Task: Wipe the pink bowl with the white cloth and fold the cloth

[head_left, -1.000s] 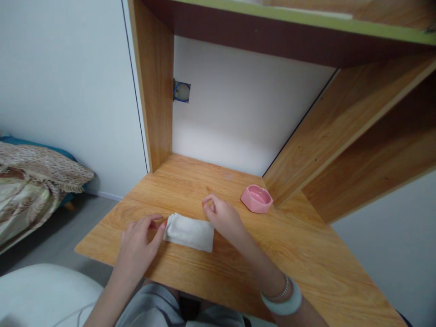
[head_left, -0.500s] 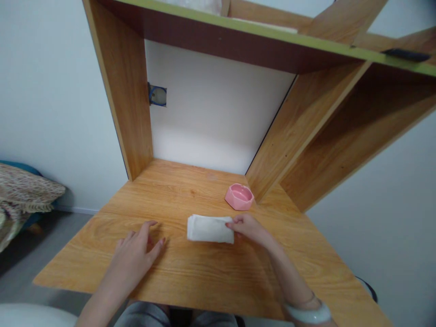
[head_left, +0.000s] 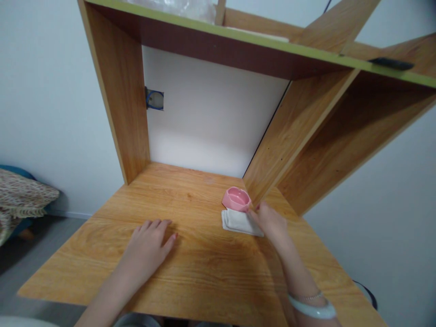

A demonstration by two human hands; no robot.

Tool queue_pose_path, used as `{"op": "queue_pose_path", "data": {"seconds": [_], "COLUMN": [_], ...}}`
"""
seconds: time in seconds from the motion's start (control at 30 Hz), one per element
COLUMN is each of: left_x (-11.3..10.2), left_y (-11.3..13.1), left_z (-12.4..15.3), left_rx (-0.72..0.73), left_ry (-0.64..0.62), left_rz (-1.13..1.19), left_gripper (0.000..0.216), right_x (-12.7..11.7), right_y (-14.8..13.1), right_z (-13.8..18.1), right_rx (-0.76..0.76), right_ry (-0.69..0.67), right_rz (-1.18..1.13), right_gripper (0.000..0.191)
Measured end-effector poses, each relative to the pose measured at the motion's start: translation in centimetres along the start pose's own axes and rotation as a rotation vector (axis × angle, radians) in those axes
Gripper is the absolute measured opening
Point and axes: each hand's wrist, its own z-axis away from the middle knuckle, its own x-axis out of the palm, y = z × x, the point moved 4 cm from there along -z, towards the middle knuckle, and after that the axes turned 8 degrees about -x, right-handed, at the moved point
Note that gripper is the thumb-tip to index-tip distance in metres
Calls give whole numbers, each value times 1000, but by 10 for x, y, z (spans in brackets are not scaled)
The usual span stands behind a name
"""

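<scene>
A folded white cloth [head_left: 236,221] lies on the wooden desk [head_left: 190,263], just in front of a small pink bowl [head_left: 236,198]. My right hand [head_left: 270,222] rests on the cloth's right end with its fingers curled on it, beside the bowl. My left hand [head_left: 150,243] lies flat on the desk at the left, palm down, fingers stretched out, holding nothing. A pale bangle and a thin bracelet sit on my right wrist.
The desk sits in a wooden alcove with an upright panel [head_left: 119,95] at the left, a slanted panel [head_left: 289,136] at the right and a shelf [head_left: 238,36] overhead. A wall socket [head_left: 154,99] shows at the back. A bed with a patterned cover [head_left: 20,195] stands far left.
My right hand has slid the folded cloth to the right and back, up to the pink bowl. My left hand let go of the cloth and now lies flat on the desk.
</scene>
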Motion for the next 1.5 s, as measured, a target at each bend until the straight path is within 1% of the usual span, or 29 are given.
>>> {"op": "queue_pose_path", "data": {"seconds": [0.07, 0.13, 0.2, 0.27, 0.33, 0.4, 0.47, 0.53, 0.7, 0.93, 1.1, 1.33, 1.5], "left_x": [-2, 4, 17, 36, 54, 67, 77, 81, 82, 83, 86, 87, 86], "left_y": [10, 20, 27, 28, 25, 21, 17, 14, 14, 15, 13, 12, 12], "left_z": [-20, -45, -71, -92, -106, -111, -113, -112, -112, -112, -114, -114, -115], "left_rx": [77, 173, 262, 324, 347, 372, 375, 375, 375, 371, 377, 371, 382], "left_ry": [33, 48, 57, 20, -10, -18, -30, -39, -39, -19, 8, -10, 5], "left_rz": [-22, -31, -38, -49, -41, -28, -21, -15, -17, -19, 0, -23, -7], "left_gripper": [39, 39, 41, 43, 46, 48, 51, 52, 54, 54, 53, 53, 52], "right_x": [4, 20, 43, 66, 82, 90, 92, 91, 87, 89, 90, 90, 91], "right_y": [-43, -85, -116, -133, -140, -140, -139, -138, -138, -136, -136, -135, -134], "right_z": [8, 16, 22, 25, 25, 25, 25, 26, 28, 23, 24, 25, 25], "right_rx": [-253, -534, -703, -779, -801, -810, -818, -820, -807, -743, -771, -790, -795], "right_ry": [68, 44, -41, -131, -202, -244, -258, -263, -270, -213, -203, -224, -216], "right_rz": [-107, -264, -377, -421, -428, -416, -394, -371, -368, -437, -460, -418, -419], "right_gripper": [26, 27, 38, 51, 60, 64, 66, 66, 64, 65, 63, 64, 63]}}
